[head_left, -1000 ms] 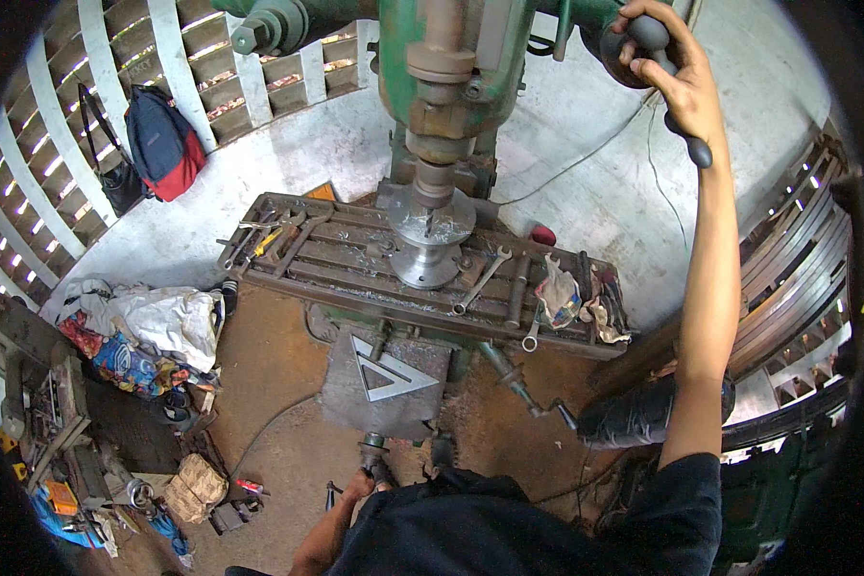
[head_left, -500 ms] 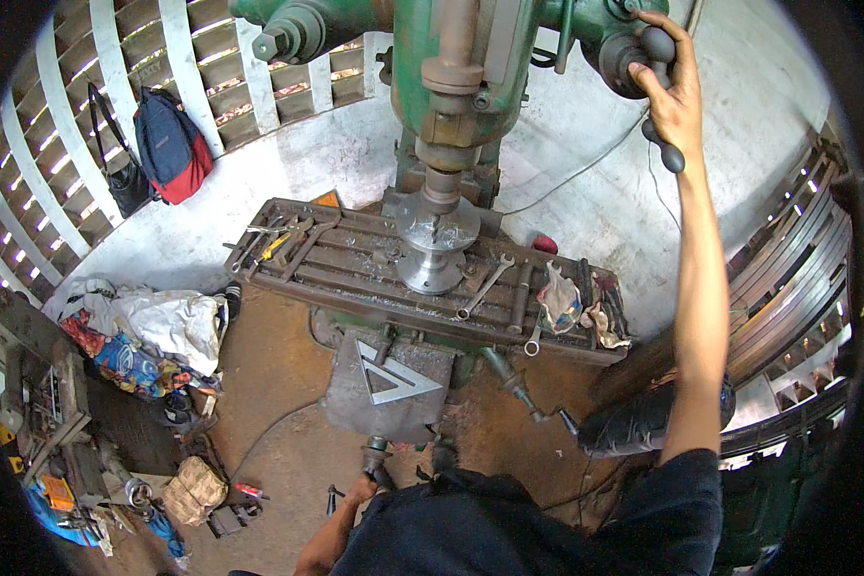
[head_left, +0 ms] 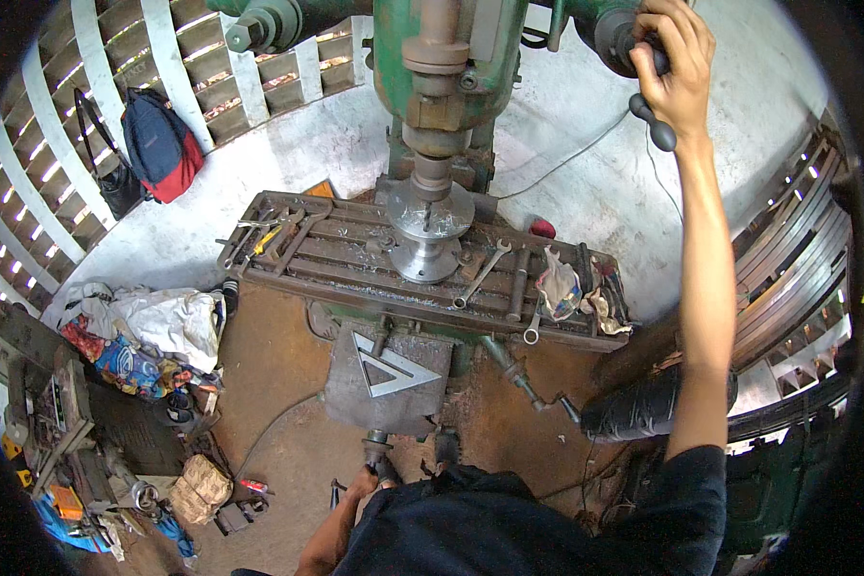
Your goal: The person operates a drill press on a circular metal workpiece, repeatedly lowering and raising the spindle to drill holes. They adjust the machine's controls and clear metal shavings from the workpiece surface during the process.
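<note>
- Head view, upper right: the right hand (head_left: 680, 72) has its fingers curled around the machine's ball-ended handle (head_left: 662, 136).
- Lower middle: the left hand (head_left: 365, 482) is at a metal shaft (head_left: 376, 447); I cannot tell whether its fingers grip.
- Centre: the shiny metal spool (head_left: 424, 261) stands upright on the slotted table (head_left: 346, 276), beneath the drill bit (head_left: 428, 220); whether they touch is unclear.
- A wrench (head_left: 483, 276) lies right of the spool.
</note>
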Available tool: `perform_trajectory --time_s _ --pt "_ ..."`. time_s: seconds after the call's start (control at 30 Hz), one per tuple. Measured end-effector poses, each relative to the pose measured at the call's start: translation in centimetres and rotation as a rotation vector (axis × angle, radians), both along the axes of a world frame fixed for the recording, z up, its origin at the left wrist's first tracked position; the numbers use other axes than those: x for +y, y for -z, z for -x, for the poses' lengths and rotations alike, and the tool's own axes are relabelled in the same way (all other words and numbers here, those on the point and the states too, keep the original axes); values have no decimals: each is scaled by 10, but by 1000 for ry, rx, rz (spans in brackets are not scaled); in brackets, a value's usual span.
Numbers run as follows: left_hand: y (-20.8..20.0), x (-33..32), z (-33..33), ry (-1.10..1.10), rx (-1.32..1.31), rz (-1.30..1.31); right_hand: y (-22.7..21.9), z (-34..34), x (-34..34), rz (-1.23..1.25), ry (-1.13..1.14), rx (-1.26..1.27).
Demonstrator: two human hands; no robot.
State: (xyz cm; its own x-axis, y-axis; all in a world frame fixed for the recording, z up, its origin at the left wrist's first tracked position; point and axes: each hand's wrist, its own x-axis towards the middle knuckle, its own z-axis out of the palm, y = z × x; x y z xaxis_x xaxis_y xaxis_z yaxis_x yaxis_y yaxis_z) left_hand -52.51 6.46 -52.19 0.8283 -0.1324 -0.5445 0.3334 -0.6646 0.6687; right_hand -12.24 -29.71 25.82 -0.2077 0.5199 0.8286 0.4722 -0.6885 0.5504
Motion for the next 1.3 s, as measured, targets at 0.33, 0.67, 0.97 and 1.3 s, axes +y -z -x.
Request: perform_trajectory --time_s 0.33,0.67,0.97,1.3 --pt "0 -1 2 -132 -11 86 7 15 2 -99 76 116" --pt "-22 -10 3 -166 32 -30 -27 44 -36 402 251 411" --pt "-13 -13 1 -274 172 -19 11 20 -25 64 182 35" --pt "-11 -5 4 -241 -86 210 16 24 -10 -66 266 -3"
